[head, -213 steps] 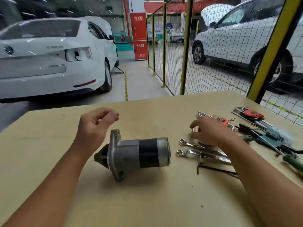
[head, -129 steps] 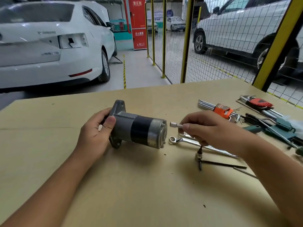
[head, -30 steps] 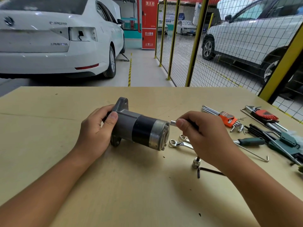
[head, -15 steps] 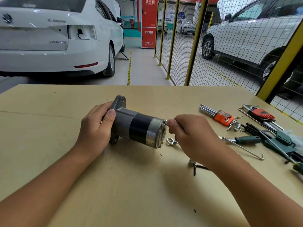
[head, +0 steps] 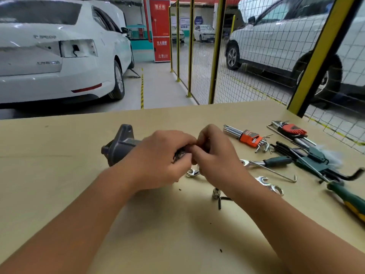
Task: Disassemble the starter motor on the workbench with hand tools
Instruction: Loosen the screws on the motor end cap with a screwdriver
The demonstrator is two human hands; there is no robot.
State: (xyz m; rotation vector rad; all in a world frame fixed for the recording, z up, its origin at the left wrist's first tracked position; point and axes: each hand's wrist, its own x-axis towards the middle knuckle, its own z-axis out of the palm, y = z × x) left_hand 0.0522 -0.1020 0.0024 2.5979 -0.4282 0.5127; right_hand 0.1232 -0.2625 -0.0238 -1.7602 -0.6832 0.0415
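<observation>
Now both hands met at the motor's point(head: 120, 147) rear: left hand point(head: 160, 161) curled around its body, right hand point(head: 215, 155) fingers curled there, contents hidden.

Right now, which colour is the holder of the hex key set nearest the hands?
Orange holder, seen in the head view.

Starter motor point(head: 120, 145) housing: dark grey. Bench point(head: 59, 175): pale tan. Hex key set point(head: 249, 138) holder: orange. Screwdriver point(head: 349, 200) handle: green with yellow. Fence posts point(head: 215, 50): yellow.
</observation>
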